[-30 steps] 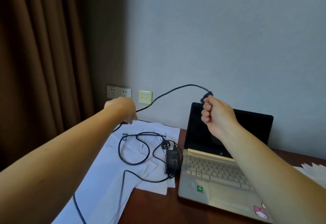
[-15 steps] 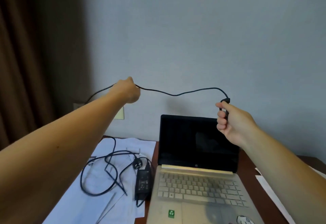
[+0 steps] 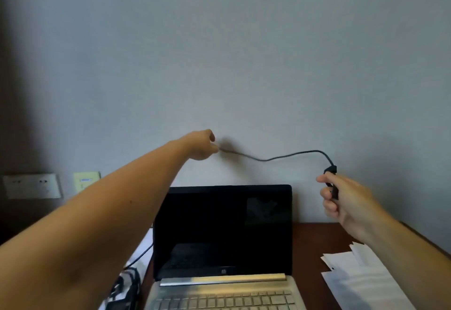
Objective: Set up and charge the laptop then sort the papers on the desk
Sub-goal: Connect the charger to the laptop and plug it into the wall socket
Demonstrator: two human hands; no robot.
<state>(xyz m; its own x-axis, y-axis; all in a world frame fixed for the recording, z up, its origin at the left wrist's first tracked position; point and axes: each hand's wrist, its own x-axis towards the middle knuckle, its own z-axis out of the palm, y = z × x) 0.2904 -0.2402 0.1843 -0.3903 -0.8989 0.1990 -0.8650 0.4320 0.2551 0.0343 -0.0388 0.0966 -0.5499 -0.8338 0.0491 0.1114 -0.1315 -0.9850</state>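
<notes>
Fingers [image 3: 327,206] of the right hand [image 3: 351,202] curl round the cable's plug [image 3: 331,170]. The left hand [image 3: 200,147] pinches the cable [image 3: 280,157], strung above the open laptop [image 3: 223,226]. A hard pull could jerk the tangled slack [image 3: 127,283] on the desk [image 3: 314,241] and scatter the papers [image 3: 361,278].

Laptop [image 3: 223,256] with glossy black screen and brushed pale-gold metallic deck, thin matt black plastic-coated cable [image 3: 280,157], dark reddish polished wood desk [image 3: 314,241], smooth white paper sheets [image 3: 361,278], matt painted wall [image 3: 244,53].
</notes>
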